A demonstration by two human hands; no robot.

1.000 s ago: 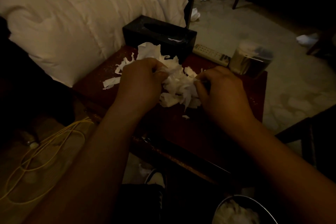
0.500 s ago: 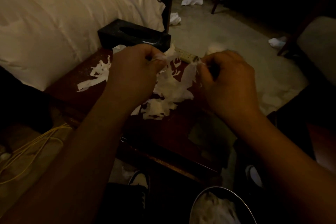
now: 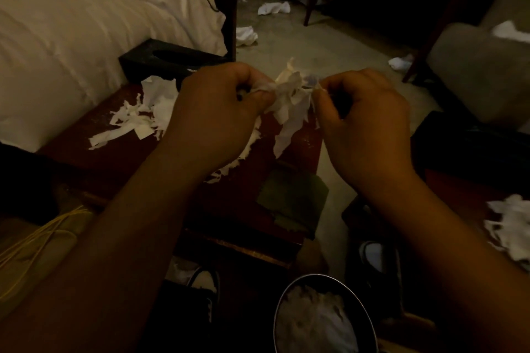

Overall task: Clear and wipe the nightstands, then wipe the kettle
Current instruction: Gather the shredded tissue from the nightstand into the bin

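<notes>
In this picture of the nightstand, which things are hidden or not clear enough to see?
- Nightstand top, head view: the middle is hidden behind the left hand and the held tissue.
- Fingertips of the right hand: curled under, so the grip is hidden.
- Bin: cut off by the bottom edge.
- Tissue box: too dark to read any detail.
- Kettle: not in view.

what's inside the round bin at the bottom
The bin holds a heap of crumpled white tissue, filling most of it. Anything beneath the heap is covered, and the bin's near part is cut off by the frame.
</notes>
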